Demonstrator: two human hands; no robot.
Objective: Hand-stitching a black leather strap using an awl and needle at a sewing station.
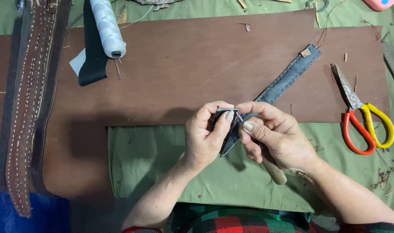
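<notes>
Over brown leather sheet (184,64), both hands pinching grey strap (287,75), scissors (365,121) rt

two hands (205,138), one thread spool (108,28), one scissors (363,118), two stitched straps (287,80)

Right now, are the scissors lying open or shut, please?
Shut: the scissors lie flat on the cloth, blades together in one point, with the red and yellow handle loops touching.

Bare green cloth (154,164) lies left of the hands (242,133); scissors (363,116) block the right.
</notes>
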